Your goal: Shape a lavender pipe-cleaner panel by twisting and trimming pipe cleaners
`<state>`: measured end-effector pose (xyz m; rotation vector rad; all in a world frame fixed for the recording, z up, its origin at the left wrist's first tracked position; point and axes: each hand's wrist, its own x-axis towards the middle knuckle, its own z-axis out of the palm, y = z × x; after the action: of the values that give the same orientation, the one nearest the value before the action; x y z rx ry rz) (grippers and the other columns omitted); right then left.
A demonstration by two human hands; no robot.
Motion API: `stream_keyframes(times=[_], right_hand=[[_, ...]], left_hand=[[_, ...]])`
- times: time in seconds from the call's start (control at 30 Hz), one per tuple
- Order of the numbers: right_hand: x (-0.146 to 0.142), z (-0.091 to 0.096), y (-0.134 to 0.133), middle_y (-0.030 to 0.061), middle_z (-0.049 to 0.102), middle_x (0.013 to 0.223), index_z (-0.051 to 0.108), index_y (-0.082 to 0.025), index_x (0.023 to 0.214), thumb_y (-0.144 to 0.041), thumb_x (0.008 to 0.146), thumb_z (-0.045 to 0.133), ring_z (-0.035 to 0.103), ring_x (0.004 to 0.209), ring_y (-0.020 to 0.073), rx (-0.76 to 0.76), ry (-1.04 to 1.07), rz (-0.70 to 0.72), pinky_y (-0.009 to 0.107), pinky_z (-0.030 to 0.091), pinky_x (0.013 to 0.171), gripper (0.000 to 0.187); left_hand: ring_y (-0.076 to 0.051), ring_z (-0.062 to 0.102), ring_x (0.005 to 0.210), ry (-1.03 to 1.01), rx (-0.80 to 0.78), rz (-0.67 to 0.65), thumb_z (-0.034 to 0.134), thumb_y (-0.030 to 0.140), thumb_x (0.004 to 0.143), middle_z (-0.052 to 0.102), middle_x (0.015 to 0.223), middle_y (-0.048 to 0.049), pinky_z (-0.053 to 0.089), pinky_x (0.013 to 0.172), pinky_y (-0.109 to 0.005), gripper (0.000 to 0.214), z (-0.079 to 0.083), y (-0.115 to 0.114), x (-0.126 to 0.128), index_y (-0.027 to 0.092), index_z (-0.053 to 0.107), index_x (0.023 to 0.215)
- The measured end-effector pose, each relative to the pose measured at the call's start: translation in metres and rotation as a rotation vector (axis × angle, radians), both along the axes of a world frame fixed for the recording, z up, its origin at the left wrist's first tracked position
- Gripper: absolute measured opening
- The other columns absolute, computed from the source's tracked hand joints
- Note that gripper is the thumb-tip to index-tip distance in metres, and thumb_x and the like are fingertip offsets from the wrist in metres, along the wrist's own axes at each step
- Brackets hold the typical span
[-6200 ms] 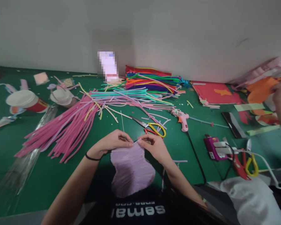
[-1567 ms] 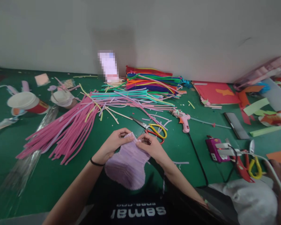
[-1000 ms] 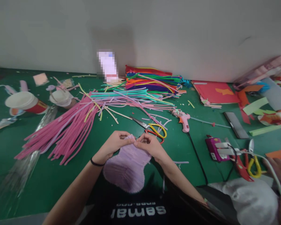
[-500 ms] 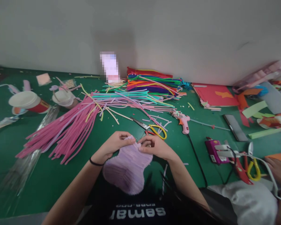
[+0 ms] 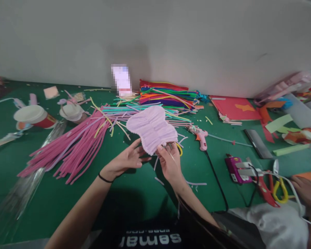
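A lilac, ribbed piece woven from pipe cleaners (image 5: 152,127) stands raised above the green table (image 5: 49,193). My right hand (image 5: 169,163) pinches its lower edge and holds it up. My left hand (image 5: 126,159) is just left of that edge, fingers stretched out and apart, its fingertips close to the piece. A black band circles my left wrist.
Pink pipe cleaners (image 5: 75,145) fan out on the left, with a coloured stack (image 5: 166,95) behind. Yellow scissors (image 5: 180,149) lie partly hidden behind the piece. A pink glue gun (image 5: 200,136), a purple glue gun (image 5: 234,166), paper cups (image 5: 32,116) and red sheets (image 5: 235,108) lie around. Another person's hand (image 5: 309,188) rests at right.
The lilac piece was low in front of me, held by both hands. It has been lifted and flipped up over the table, and my left hand has let go and spread.
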<state>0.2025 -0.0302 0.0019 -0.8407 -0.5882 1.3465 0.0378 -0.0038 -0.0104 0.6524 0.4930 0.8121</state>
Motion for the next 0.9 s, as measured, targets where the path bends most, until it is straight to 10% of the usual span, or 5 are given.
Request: stream_keyframes(times=[0.13, 0.27, 0.9], right_hand=[[-0.015, -0.009, -0.009, 0.0016, 0.064, 0.115, 0.057, -0.028, 0.111, -0.021, 0.073, 0.075, 0.064, 0.103, 0.0158, 0.043, -0.093, 0.082, 0.032, 0.052, 0.093, 0.044], [-0.004, -0.014, -0.011, 0.0044, 0.069, 0.107, 0.064, -0.024, 0.108, -0.025, 0.075, 0.074, 0.067, 0.099, 0.0185, 0.061, -0.214, 0.366, 0.035, 0.052, 0.094, 0.035], [0.017, -0.017, 0.001, 0.0029, 0.074, 0.078, 0.07, -0.019, 0.085, -0.037, 0.078, 0.072, 0.071, 0.068, 0.0157, -0.135, -0.239, 0.218, 0.027, 0.058, 0.063, 0.019]], left_hand=[[-0.027, 0.058, 0.117, -0.01, -0.021, 0.171, 0.077, 0.032, 0.071, 0.061, 0.128, -0.0101, 0.049, 0.095, -0.035, 0.062, 0.002, -0.003, 0.011, 0.021, 0.055, 0.129], [-0.017, 0.067, 0.095, 0.12, -0.119, 0.354, 0.074, 0.02, 0.075, 0.07, 0.112, -0.0047, 0.055, 0.082, -0.024, 0.042, -0.003, 0.005, 0.007, 0.021, 0.063, 0.116], [-0.014, 0.065, 0.071, 0.369, -0.082, 0.427, 0.083, 0.016, 0.06, 0.072, 0.092, -0.0043, 0.055, 0.055, -0.021, 0.043, 0.004, 0.006, 0.005, 0.014, 0.068, 0.101]])
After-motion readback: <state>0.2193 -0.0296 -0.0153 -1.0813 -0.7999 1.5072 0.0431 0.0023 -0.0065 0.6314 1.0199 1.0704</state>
